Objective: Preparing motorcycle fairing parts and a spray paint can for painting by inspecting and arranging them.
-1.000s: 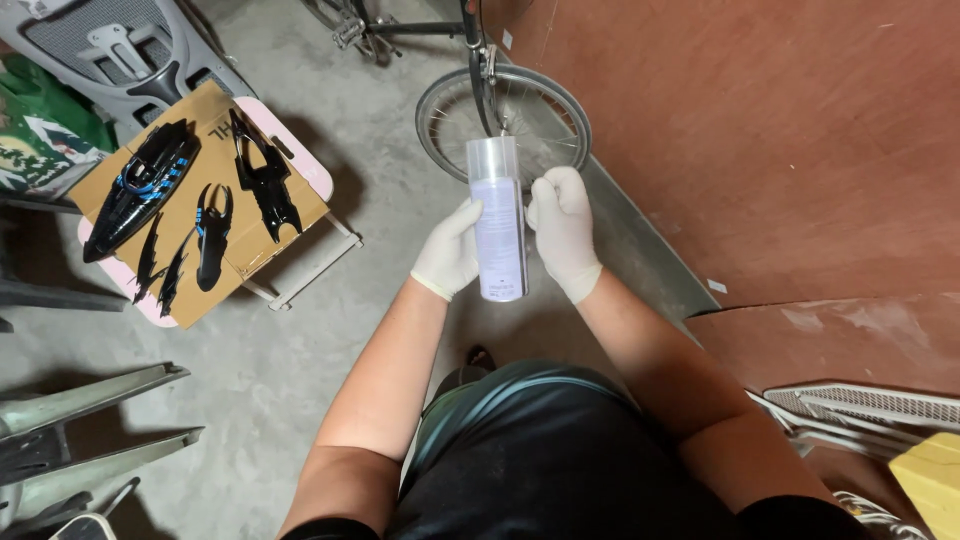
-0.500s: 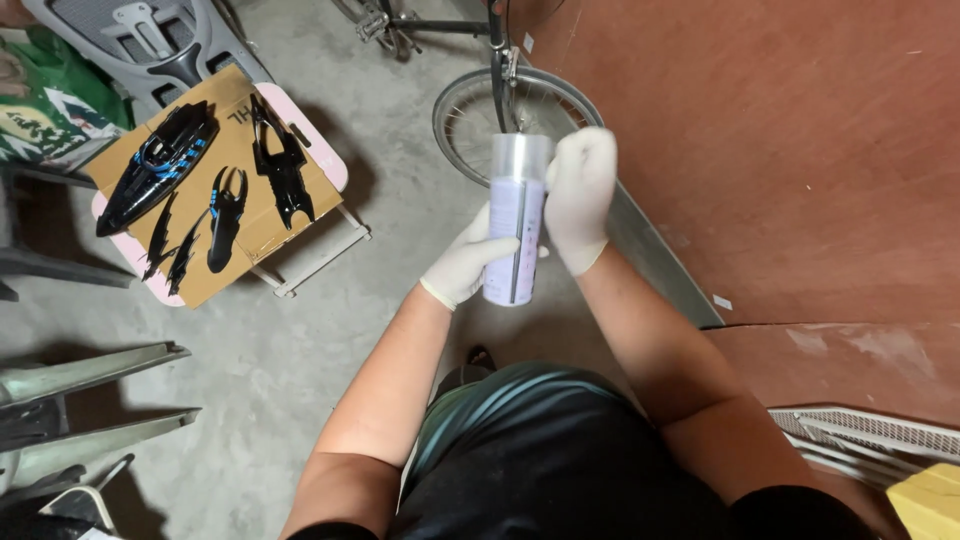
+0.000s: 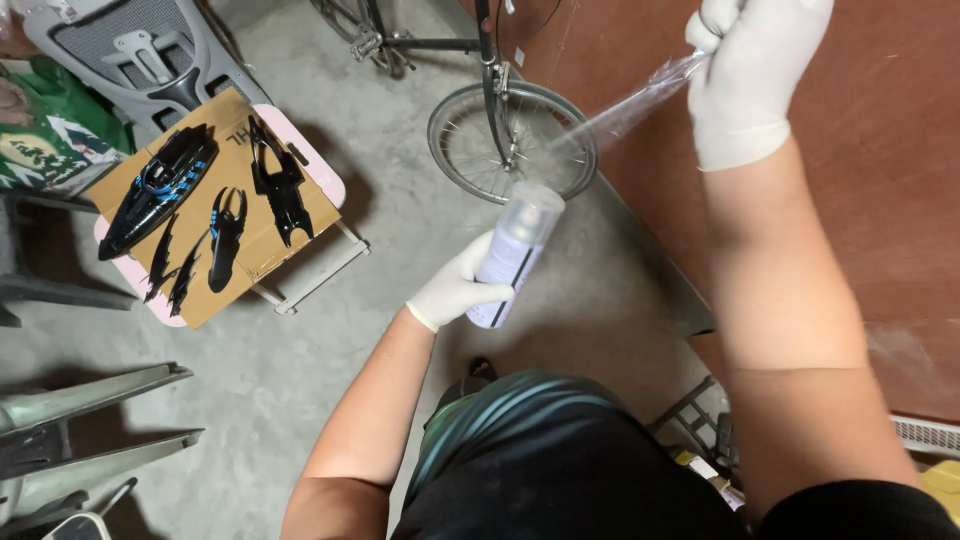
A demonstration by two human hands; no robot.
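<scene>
The spray can (image 3: 512,255), pale lilac with a clear cap on top, sits in your left hand (image 3: 455,290), which is gloved in white and wrapped around the can's lower half. You hold it tilted, cap end pointing up and to the right, out in front of your chest and above the concrete floor (image 3: 400,180). Your right hand (image 3: 745,85), also in a white glove, is raised high near the upper edge of the view, well apart from the can, with its fingers pinched on a strip of clear plastic wrap (image 3: 640,100) that trails down and to the left from the glove. Both hands are therefore closed on something: the left on the can, the right on the wrap.

Beyond the can, a bicycle wheel (image 3: 510,140) stands on the floor beside a reddish-brown wall (image 3: 880,220). To your left, a low pink-edged bench (image 3: 325,185) carries a sheet of cardboard (image 3: 265,240), and on it lie several glossy black fairing parts (image 3: 160,190), the biggest one marked with blue stripes. A grey office chair back (image 3: 140,50) lies behind that bench.
</scene>
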